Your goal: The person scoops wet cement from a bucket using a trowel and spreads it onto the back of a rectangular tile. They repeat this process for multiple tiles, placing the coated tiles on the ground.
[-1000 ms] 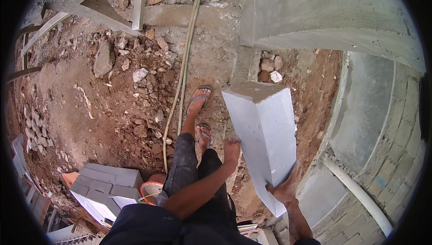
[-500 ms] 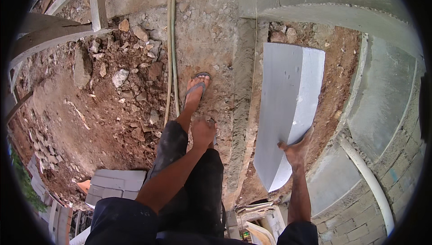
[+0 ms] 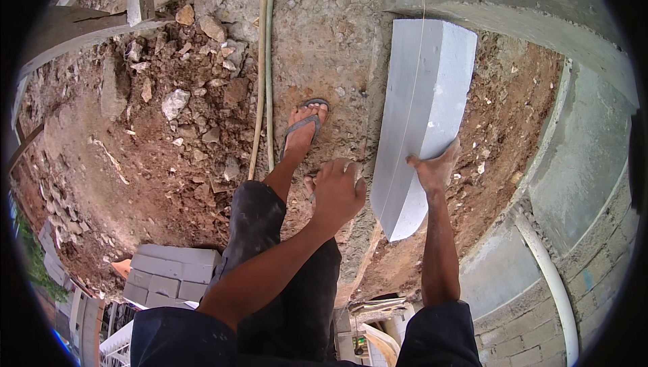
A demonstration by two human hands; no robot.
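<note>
Grey and long, the block (image 3: 426,114) is lying along the right side of the concrete strip (image 3: 317,36) in the head view, its far end nearing the wall (image 3: 533,3). The right hand (image 3: 434,166) is pinching its near part between thumb and fingers. The left hand (image 3: 339,193) is hovering just beside it, fingers loosely spread. A string (image 3: 413,94) is passing over the block. 2 hoses (image 3: 263,77) are running left of the sandalled foot (image 3: 302,132); a stack (image 3: 170,274) of smaller blocks is standing at lower left.
</note>
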